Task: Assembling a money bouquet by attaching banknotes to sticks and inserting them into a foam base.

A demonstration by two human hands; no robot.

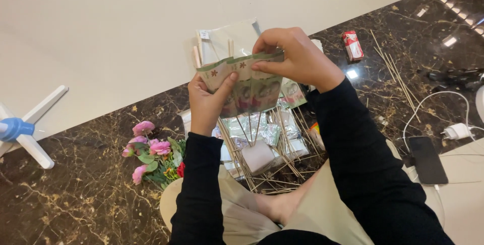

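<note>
Pinching fanned banknotes (pixel 252 86): left hand (pixel 207 105), right hand (pixel 295 56), fingers closed.

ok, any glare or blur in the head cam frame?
Head view: bright ceiling-light reflections on the dark marble floor at top right and beside the red box; the pale floor area is near washed out; both hands, left hand and right hand, and the folded banknotes are sharp, no motion blur.

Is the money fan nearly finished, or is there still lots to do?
Partly done, it looks like. Several banknotes on sticks are already fanned together, held by the left hand and right hand. More wrapped notes and sticks lie in a pile below, loose skewers lie apart, and the pink flowers lie untouched.
</note>
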